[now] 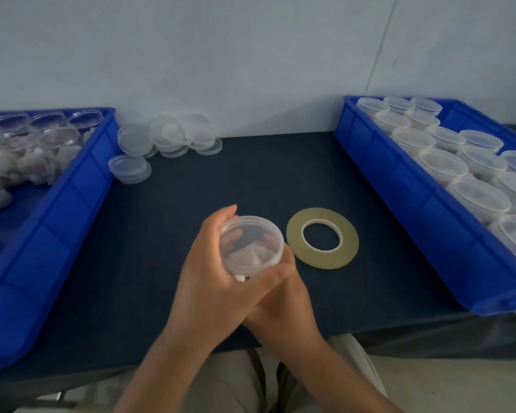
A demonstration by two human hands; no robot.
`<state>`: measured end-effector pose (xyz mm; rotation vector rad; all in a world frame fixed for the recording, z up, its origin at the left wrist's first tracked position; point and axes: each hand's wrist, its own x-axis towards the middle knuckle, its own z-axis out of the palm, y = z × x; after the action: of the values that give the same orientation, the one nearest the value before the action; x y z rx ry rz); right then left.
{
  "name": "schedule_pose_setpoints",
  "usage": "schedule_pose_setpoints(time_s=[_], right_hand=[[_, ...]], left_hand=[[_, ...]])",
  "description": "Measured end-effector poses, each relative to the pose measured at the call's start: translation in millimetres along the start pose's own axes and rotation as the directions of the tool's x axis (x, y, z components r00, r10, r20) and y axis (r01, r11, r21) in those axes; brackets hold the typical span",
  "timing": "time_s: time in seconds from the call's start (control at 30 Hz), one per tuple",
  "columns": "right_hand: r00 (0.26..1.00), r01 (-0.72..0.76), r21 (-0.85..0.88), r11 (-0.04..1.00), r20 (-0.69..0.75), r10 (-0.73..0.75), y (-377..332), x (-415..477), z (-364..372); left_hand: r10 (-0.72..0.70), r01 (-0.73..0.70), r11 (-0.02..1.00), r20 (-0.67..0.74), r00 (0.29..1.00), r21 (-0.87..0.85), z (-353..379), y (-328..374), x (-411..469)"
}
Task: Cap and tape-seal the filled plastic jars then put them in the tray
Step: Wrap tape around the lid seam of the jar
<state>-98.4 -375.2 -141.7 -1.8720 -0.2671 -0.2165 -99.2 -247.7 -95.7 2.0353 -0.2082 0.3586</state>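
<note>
Above the near middle of the table point(251, 174), both hands hold one clear jar point(252, 244) tipped a little toward the camera, with pale, crumpled contents low inside. The left hand point(209, 263) wraps the jar from the left, its fingers point(230, 208) curled over the far rim. The right hand point(280, 299) comes in from below and right, crossing under the left wrist, with its thumb point(277, 272) pressed against the jar's near wall; its other fingers are mostly hidden behind the jar. The jar's top band looks wider than its body, but I cannot tell for sure whether a lid sits on it. Just right of the jar, the tape point(325, 259) lies flat on the table, a thin yellowish ring. At the left edge, the left tray point(72, 210) holds open jars point(57, 141) with the same pale filling, crowded at its far end. Between that tray and the wall point(251, 55), loose lids point(167, 135) lie in low, uneven stacks. At the right, the right tray point(399, 186) holds capped jars point(441, 162) packed in rows along its length.
</note>
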Motion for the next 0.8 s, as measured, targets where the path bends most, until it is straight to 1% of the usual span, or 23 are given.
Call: schedule_pose_setpoints(time_s=[0.03,0.07,0.1,0.13,0.17,0.2,0.23,0.3,0.37,0.43,0.47,0.6,0.67,0.73,0.8], right_hand=[[0.998,0.01,-0.003,1.0,0.069,-0.01,3.9,0.2,-4.6],[0.982,0.046,-0.018,0.999,0.182,-0.042,9.1,2.0,-14.2],[0.952,0.107,-0.084,0.991,0.296,-0.077,16.1,5.3,-27.1],[0.921,0.191,-0.229,0.955,0.379,-0.093,23.9,10.2,-42.1],[0.911,0.24,-0.385,0.891,0.406,-0.07,33.7,16.7,-57.2],[0.927,0.228,-0.518,0.824,0.375,-0.021,42.6,23.6,-71.4],[0.951,0.161,-0.611,0.775,0.306,0.044,49.6,30.7,-84.0],[0.974,0.033,-0.716,0.697,0.181,0.14,61.5,42.1,-101.4],[0.975,0.007,-0.785,0.619,0.143,0.169,75.9,47.7,-107.1],[0.981,0.015,-0.826,0.563,0.121,0.151,86.0,47.0,-104.3],[0.986,0.017,-0.832,0.554,0.105,0.128,88.4,44.8,-101.3],[0.994,-0.031,-0.789,0.614,0.038,0.1,83.2,38.1,-94.1],[0.995,-0.068,-0.758,0.648,-0.005,0.098,71.8,35.3,-95.7],[0.991,-0.117,-0.704,0.7,-0.04,0.126,56.0,29.8,-97.3],[0.982,-0.182,-0.582,0.792,-0.069,0.175,38.4,20.4,-95.6]], left_hand=[[-0.035,0.034,0.999,-0.033,0.999,-0.022,4.7,-4.6,-2.7],[-0.039,0.037,0.999,-0.068,0.997,-0.025,6.1,-11.2,-4.1],[-0.037,0.035,0.999,-0.086,0.996,-0.021,5.2,-18.1,-4.4],[-0.032,0.03,0.999,-0.081,0.996,-0.016,2.9,-24.3,-3.7],[-0.037,0.036,0.999,-0.06,0.998,-0.011,0.5,-30.4,-2.6],[-0.048,0.048,0.999,-0.037,0.998,-0.009,-1.6,-36.9,-1.5],[-0.067,0.067,0.998,-0.019,0.998,-0.011,-3.3,-43.0,0.0],[-0.089,0.089,0.996,-0.001,0.996,-0.023,-6.0,-55.0,4.3],[-0.095,0.096,0.994,0.024,0.995,-0.042,-10.3,-66.0,11.2],[-0.1,0.104,0.993,0.064,0.993,-0.057,-15.8,-76.1,20.5],[-0.105,0.111,0.991,0.085,0.991,-0.068,-18.0,-80.5,25.4],[-0.065,0.078,0.994,0.148,0.987,-0.082,-23.4,-85.8,40.3],[-0.031,0.039,0.998,0.165,0.986,-0.042,-28.8,-84.0,42.9],[0.0,-0.017,0.992,0.142,0.99,0.122,-33.7,-79.5,38.5],[0.052,-0.067,0.96,0.059,0.997,0.273,-35.4,-66.6,25.3]])
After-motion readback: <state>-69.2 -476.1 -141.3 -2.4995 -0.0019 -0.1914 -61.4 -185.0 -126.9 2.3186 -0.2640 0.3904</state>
